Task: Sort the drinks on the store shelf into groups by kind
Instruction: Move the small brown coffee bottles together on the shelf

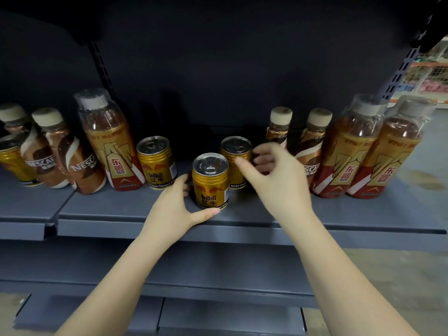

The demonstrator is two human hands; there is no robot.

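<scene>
The left hand is curling round the front gold can, thumb low across its face and fingers behind, near the front edge of the grey shelf; the right hand is hovering with fingers spread and loosely bent just beside the second gold can, blurred, so whether it is touching that can I cannot tell, and it is gripping nothing that shows; a third gold can is standing a little to the left, apart from these two, and a fourth is sitting at the far left edge, half hidden; the coffee bottles are lying split, two on the left and two behind the right hand; the tall tea-coloured bottles are split likewise, one on the left and a pair on the right; so the sorting seems barely begun, with the cans perhaps gathering in the middle, and every kind needing to be brought together.
</scene>
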